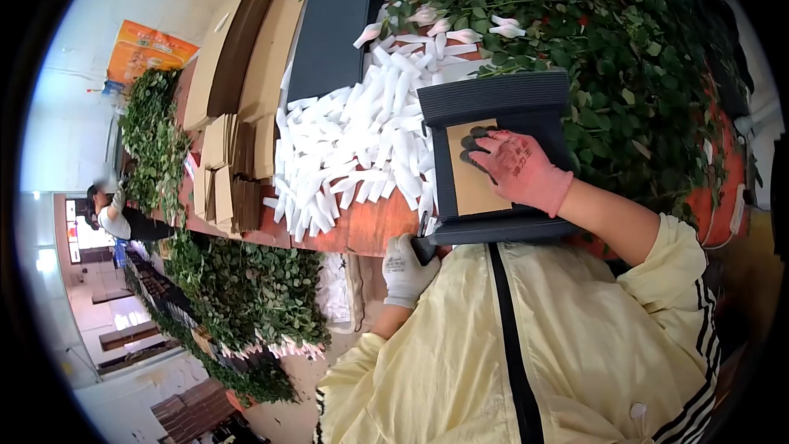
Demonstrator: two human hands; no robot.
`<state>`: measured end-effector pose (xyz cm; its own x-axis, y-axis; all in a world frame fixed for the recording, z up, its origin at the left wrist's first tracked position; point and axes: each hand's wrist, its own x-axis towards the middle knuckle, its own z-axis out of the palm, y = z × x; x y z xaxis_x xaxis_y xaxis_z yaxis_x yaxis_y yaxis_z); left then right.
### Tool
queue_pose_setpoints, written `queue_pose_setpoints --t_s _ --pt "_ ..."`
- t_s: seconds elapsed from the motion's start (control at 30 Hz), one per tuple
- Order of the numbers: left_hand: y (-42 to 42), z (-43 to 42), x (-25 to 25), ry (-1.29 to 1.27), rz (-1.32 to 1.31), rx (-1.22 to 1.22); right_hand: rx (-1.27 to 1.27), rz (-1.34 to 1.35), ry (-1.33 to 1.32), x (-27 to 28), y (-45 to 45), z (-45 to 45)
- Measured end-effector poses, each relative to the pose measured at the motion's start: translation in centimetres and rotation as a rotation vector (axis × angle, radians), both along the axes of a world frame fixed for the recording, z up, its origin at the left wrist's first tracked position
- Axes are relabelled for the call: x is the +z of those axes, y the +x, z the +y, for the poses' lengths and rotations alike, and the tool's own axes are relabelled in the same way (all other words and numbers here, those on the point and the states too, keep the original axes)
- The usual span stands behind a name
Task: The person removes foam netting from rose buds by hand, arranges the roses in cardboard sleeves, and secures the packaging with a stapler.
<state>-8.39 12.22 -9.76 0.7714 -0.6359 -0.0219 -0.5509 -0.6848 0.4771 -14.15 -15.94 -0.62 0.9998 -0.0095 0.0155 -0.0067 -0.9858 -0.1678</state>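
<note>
Head view: white sleeves (362, 131) and foliage (625, 90) crowd the black stand (493, 92); right grip (522, 168) spread on cardboard (472, 191); left grip (406, 271) clenches dark handle (424, 249).

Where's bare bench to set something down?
Narrow strip of red tabletop between white pieces and front edge, cardboard stacks to its left, black holder to its right. Crowded beyond it with white pieces, and at right with leafy stems.

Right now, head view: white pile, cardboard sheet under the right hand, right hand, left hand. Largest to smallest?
1. White pile
2. Right hand and cardboard sheet: too alike to rank, sheet partly covered
3. Left hand
</note>
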Motion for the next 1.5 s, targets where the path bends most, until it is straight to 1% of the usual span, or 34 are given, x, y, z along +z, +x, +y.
queue_pose_setpoints --t_s 0.07,0.13,0.2,0.27,0.33,0.37,0.4,0.43,0.47,0.5,0.53,0.57,0.6,0.67,0.7,0.73,0.8,0.87,0.9,0.93,0.97,1.0,1.03,1.07,1.1,1.13,1.2,1.27,1.3,1.33,1.37,1.4,1.47,1.5 --pt "1.0 -0.2 -1.0 0.025 -0.097 -0.037 0.008 -0.004 -0.013 -0.2 -0.3 0.0" --pt "4.3 0.2 -0.8 0.073 -0.165 -0.013 0.01 -0.028 -0.018 -1.1 -0.1 -0.2" --pt "9.4 0.8 -0.3 0.037 -0.316 0.085 0.027 -0.053 -0.008 -0.2 0.0 -0.2" --pt "13.0 1.4 1.6 0.014 -0.361 0.257 0.014 -0.085 -0.001 0.3 0.0 0.0" --pt "13.1 1.7 4.3 -0.225 -0.341 0.354 0.015 -0.108 -0.002 0.6 -0.5 0.1" --pt "10.7 0.8 6.3 -0.419 -0.093 0.435 0.02 -0.189 -0.012 0.1 -0.8 0.0" --pt "8.7 0.9 6.9 -0.53 0.342 0.515 0.022 -0.196 -0.013 -0.8 -0.9 -0.2" --pt "6.0 0.4 7.6 -0.632 0.616 0.67 0.012 -0.214 -0.002 -2.0 -0.9 -0.4" --pt "3.4 0.4 7.3 -0.796 0.894 0.717 0.003 -0.233 0.011 -2.6 -0.6 -0.4" --pt "2.2 2.1 3.0 -0.799 0.87 0.699 -0.001 -0.235 0.022 -2.3 -0.3 -0.4" --pt "-0.1 1.3 2.2 -0.992 1.017 0.828 0.005 -0.171 0.03 -1.6 -0.1 -0.4" --pt "-0.6 1.9 -0.6 -1.071 1.225 0.938 0.013 -0.103 0.036 -1.3 -0.1 -0.4" --pt "-1.5 2.6 -3.0 -1.061 1.231 0.951 0.013 -0.089 0.043 -1.5 -0.3 -0.4" --pt "-2.3 0.5 -1.5 -1.252 1.323 1.019 0.035 -0.184 0.045 -1.7 -0.4 -0.5" --pt "-1.9 0.5 -2.4 -1.308 1.465 0.885 0.019 -0.14 0.021 -1.5 -0.3 -0.4" --pt "-2.1 0.4 -3.0 -1.317 1.463 0.889 0.028 -0.14 0.019 -1.2 -0.3 -0.3" --pt "-2.4 -1.9 -0.8 -1.288 1.329 1.015 0.028 -0.119 -0.008 -0.8 -0.4 -0.3" --pt "-2.7 -0.9 -1.2 -1.286 1.387 0.962 0.033 -0.11 -0.022 -1.0 -0.3 -0.4" --pt "-2.5 -0.2 -1.4 -1.084 1.116 0.715 0.038 -0.101 -0.03 -1.1 -0.3 -0.4" --pt "-1.9 0.6 -1.2 -0.678 0.638 0.426 0.033 -0.099 -0.034 -0.7 -0.3 -0.3" --pt "-1.1 0.9 0.3 -0.284 0.069 0.303 0.045 -0.064 -0.027 -0.1 -0.1 -0.3" --pt "0.3 0.7 1.3 -0.285 0.071 0.297 0.059 -0.027 -0.017 0.3 0.0 -0.3" --pt "1.7 0.3 1.9 -0.034 -0.11 -0.021 0.047 0.074 0.03 0.2 0.1 -0.4" --pt "2.9 -0.6 2.4 0.212 -0.293 -0.346 0.036 0.073 0.027 0.0 0.1 -0.3" --pt "3.4 -1.8 2.7 0.294 -0.248 -0.452 0.068 0.058 -0.011 -0.2 0.1 -0.3" --pt "3.8 -2.6 2.2 0.283 -0.252 -0.467 0.096 0.044 -0.053 -0.2 0.0 -0.3" --pt "4.9 -4.4 1.4 0.341 -0.218 -0.502 0.061 0.101 -0.037 -0.1 0.0 -0.4" --pt "5.8 -5.0 2.2 0.345 -0.218 -0.539 0.106 0.079 -0.098 -0.3 -0.4 -0.5" --pt "6.6 -5.3 3.4 0.284 -0.119 -0.482 0.092 0.035 -0.031 -0.9 -0.9 -0.7" --pt "7.4 -4.8 4.2 0.229 -0.016 -0.409 0.082 0.033 -0.031 -1.9 -1.0 -0.8" --pt "8.3 -3.9 3.7 -0.003 -0.108 -0.311 0.073 0.043 -0.002 -3.2 -1.1 -0.9" --pt "9.0 -3.0 3.5 -0.326 0.247 -0.008 0.063 0.052 0.026 -3.7 -1.1 -0.9" --pt "10.7 -1.8 4.1 -0.936 0.827 0.187 0.034 0.115 0.032 -3.2 -1.1 -0.7" --pt "11.2 -2.0 4.3 -1.159 0.945 0.19 0.02 0.157 0.012 -1.8 -1.1 -0.4"
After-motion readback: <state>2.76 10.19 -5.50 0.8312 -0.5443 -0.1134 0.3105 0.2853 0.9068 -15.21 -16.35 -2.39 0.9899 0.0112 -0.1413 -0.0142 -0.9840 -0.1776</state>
